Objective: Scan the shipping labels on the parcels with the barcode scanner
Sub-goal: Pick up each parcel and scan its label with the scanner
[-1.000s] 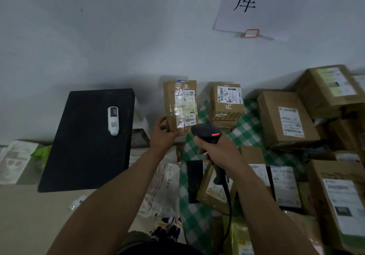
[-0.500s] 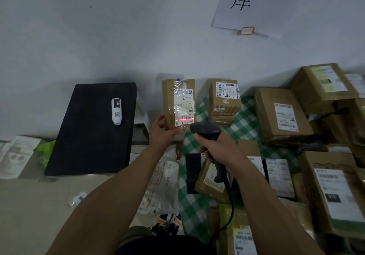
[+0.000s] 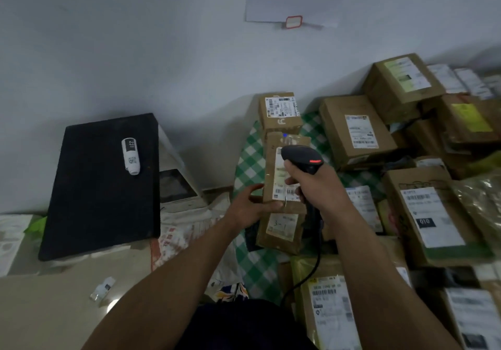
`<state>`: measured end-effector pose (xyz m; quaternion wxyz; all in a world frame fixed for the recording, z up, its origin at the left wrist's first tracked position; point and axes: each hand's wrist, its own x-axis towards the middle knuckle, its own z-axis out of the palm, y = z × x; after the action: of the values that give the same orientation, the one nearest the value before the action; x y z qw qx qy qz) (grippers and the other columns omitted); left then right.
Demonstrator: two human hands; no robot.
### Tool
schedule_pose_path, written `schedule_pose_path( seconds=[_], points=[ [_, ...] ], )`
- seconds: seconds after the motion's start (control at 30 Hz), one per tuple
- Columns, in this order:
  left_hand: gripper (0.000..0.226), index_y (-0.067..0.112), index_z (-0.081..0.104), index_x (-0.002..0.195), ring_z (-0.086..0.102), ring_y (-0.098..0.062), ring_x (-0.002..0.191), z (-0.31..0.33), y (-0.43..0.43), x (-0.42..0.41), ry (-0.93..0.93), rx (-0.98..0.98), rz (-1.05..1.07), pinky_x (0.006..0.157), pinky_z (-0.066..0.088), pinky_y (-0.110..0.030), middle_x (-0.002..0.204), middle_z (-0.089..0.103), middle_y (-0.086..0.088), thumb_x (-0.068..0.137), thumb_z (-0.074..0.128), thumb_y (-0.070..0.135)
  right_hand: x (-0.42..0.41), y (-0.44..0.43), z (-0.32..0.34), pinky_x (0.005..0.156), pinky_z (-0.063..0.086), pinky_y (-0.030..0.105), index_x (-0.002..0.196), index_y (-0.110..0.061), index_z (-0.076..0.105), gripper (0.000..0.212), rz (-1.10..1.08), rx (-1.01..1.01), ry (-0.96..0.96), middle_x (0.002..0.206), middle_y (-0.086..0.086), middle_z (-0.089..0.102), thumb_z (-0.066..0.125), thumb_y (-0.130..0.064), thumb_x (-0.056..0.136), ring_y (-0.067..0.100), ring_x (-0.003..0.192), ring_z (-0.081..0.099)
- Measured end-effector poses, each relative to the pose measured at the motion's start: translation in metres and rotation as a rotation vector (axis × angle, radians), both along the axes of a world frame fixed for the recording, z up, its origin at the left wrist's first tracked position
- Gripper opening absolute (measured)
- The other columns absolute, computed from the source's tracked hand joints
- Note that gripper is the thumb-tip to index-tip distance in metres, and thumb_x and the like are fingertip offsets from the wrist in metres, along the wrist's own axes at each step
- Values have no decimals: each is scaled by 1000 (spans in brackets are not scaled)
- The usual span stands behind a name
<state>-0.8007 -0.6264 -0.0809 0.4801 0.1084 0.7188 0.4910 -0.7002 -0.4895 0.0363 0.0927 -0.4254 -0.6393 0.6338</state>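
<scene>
Brown cardboard parcel (image 3: 272,159), slim, taped: lower end gripped by left hand (image 3: 248,208), white shipping label (image 3: 279,181) just above its fingers (image 3: 268,206). Black corded barcode scanner (image 3: 301,155): right hand (image 3: 318,189) curled round handle, head overlapping label. Step, judged: scanning; next needs nose aimed at barcode.

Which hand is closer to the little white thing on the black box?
Left. The left hand holds a parcel right of the white device; the right hand, gripping the scanner, is farther right.

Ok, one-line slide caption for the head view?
Left hand holds a narrow brown cardboard parcel; right hand grips a black corded barcode scanner by its white label.
</scene>
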Motion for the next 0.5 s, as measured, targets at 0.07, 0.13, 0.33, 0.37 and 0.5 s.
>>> schedule_pose_path(
  seconds=[0.07,0.13,0.33,0.37,0.5],
  points=[
    [77,28,55,142,75,-9,97,-4,6,9,-67,42,-74,86,62,-32,110,77,5,75,93,33,10,5,-1,48,47,18,111,-28,69,13,-36,6,-17,88,3,76,73,-30,98,-4,49,58],
    [72,32,58,141,74,-12,105,-6,14,17,-43,19,-169,99,58,-45,118,76,9,78,91,40,19,11,-2,51,48,21,112,-29,69,15,-74,1,-37,87,2,76,73,-32,98,-3,51,59],
    [63,36,49,142,69,-12,106,3,43,47,-85,-143,-372,90,59,-32,120,69,9,89,72,60,36,25,-8,60,51,31,110,-30,68,16,-178,-36,-81,84,3,75,74,-37,97,12,60,61],
    [57,34,50,141,67,-15,105,6,47,48,-95,-169,-418,92,57,-38,115,68,7,93,67,58,37,27,-10,59,51,31,106,-29,69,13,-183,-35,-87,82,3,74,74,-37,96,12,58,60],
    [45,11,69,99,66,-24,83,6,60,19,252,-199,-484,86,60,-46,94,73,-9,105,49,51,35,33,-16,55,51,29,103,-23,72,15,-205,-32,-92,77,4,73,75,-36,95,13,58,60]
  ],
)
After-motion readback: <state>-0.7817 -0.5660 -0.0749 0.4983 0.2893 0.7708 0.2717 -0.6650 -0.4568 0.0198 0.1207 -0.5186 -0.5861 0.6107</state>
